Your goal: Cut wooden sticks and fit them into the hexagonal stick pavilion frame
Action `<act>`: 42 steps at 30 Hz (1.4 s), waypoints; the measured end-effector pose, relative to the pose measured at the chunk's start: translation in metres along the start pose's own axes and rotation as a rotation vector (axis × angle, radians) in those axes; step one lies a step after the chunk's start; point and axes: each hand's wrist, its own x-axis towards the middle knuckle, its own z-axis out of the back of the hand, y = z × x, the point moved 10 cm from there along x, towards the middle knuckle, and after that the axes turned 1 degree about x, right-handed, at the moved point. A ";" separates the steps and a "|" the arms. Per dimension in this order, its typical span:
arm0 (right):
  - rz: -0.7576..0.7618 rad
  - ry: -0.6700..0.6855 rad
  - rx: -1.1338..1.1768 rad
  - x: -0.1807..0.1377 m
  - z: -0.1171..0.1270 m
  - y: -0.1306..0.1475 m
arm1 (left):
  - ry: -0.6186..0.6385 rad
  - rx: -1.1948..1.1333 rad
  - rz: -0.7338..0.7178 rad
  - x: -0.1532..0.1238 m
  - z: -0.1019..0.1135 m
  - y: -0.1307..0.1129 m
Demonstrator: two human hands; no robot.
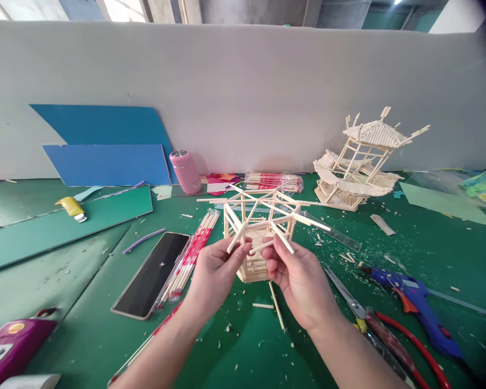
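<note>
Magenta pack (14, 341): yellow badge, white label, print too blurred to read.
Chopstick wrappers (191, 255): red print, illegible.

Phone (152, 281) and stick pack (188, 259) hem the left hand (214, 275); scissors (370, 319) and glue gun (419, 308) the right hand (299, 281); near mat (243, 362) bare.

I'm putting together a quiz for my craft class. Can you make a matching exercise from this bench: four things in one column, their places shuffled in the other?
Things
1. stick frame
2. glue gun
3. phone
4. pink bottle

Places
a. beside the blue boards
b. held between left hand and right hand
c. lying left of the left hand
d. lying right of the right hand

Pairs: 1-b, 2-d, 3-c, 4-a
</note>
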 end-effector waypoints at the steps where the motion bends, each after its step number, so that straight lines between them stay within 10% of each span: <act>1: -0.002 0.007 0.014 0.001 -0.003 0.002 | 0.008 -0.019 0.009 0.000 0.000 -0.001; 42: -0.050 0.016 0.097 0.008 -0.021 0.003 | -0.030 -0.099 0.074 -0.005 0.005 0.003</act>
